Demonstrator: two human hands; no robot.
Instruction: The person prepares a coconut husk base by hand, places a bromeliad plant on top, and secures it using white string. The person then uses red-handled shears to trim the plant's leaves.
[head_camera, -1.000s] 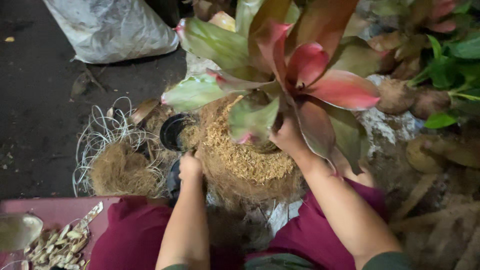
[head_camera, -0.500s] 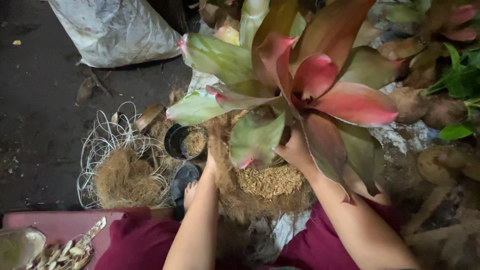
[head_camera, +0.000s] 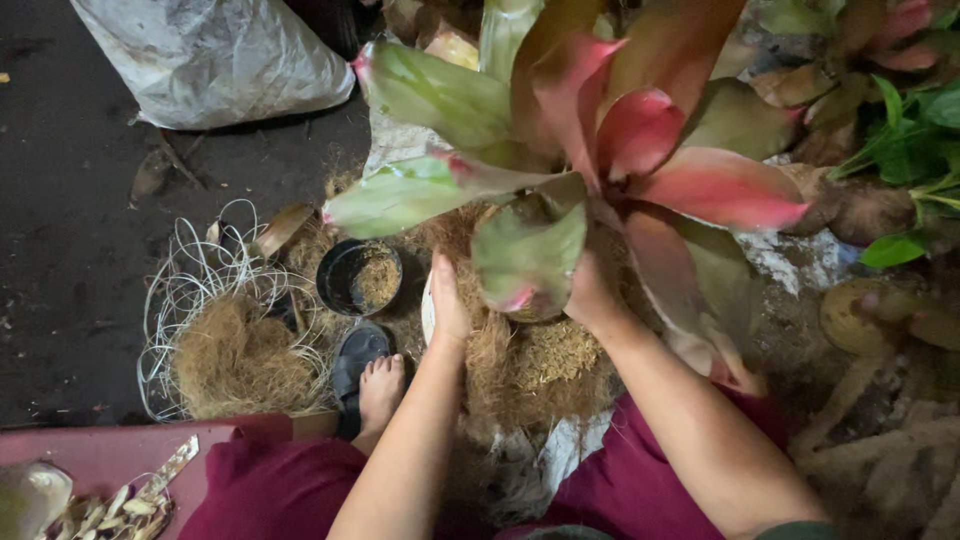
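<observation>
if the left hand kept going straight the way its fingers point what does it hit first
Probably the green leaf of the red-and-green plant, just beyond the left hand; depth is unclear, so it might pass underneath.

Both bare forearms reach forward; the left hand (head_camera: 447, 300) lies flat with fingers straight, the right hand (head_camera: 592, 292) curls inward.

Your left hand (head_camera: 447, 300) pressed flat on the coir ball (head_camera: 520, 365) under the bromeliad (head_camera: 590, 150); your right hand (head_camera: 592, 295) gripped its base beside a black pot (head_camera: 358, 277).
</observation>
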